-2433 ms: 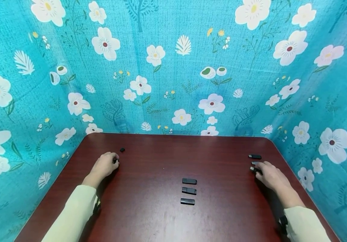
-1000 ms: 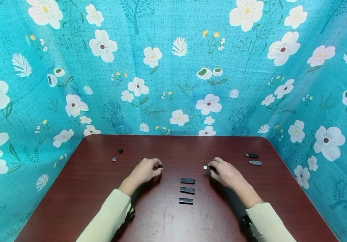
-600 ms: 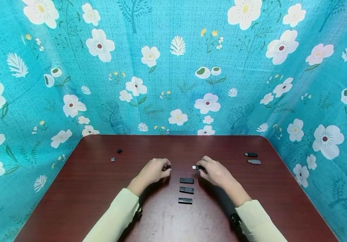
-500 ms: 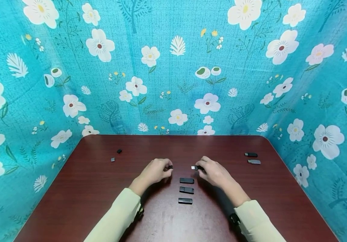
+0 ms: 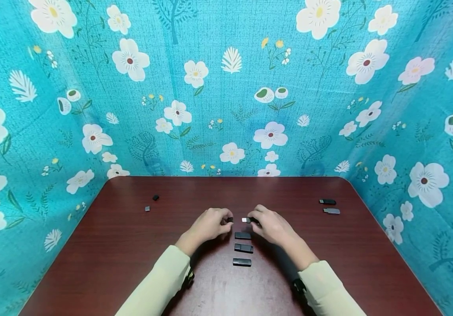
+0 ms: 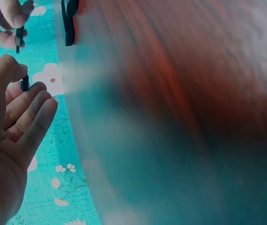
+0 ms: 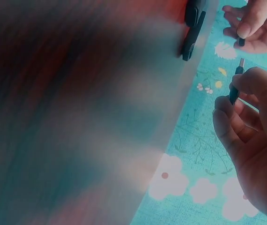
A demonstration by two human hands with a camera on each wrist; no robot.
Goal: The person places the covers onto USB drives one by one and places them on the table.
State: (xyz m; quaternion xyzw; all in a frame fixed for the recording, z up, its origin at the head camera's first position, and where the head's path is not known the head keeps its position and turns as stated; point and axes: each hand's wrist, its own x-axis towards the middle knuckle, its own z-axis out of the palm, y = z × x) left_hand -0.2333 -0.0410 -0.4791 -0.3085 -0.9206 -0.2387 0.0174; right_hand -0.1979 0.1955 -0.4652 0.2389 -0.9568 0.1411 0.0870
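Over the middle of the table, my left hand (image 5: pixel 210 224) pinches a small black USB cap (image 6: pixel 25 83) between thumb and fingers. Facing it, my right hand (image 5: pixel 271 226) pinches a black USB flash drive (image 7: pixel 236 86), its bare silver plug (image 5: pixel 246 220) pointing left toward the cap. A short gap separates plug and cap, roughly in line. Just nearer than the hands lie three dark USB flash drives in a column: an upper one (image 5: pixel 242 235), a middle one (image 5: pixel 244 248) and a lower one (image 5: pixel 242 262). Fingers partly hide both held pieces in the head view.
At the table's far left lie a black cap (image 5: pixel 156 198) and a grey cap (image 5: pixel 147 209). Far right are a black uncapped flash drive (image 5: pixel 327 202) and a grey one (image 5: pixel 331 211). A blue floral curtain (image 5: pixel 218 109) surrounds the dark red table (image 5: pixel 289 193).
My left hand has brought the black cap in from the left, and my right hand the flash drive from the right. Over the last half second the gap between them has narrowed.
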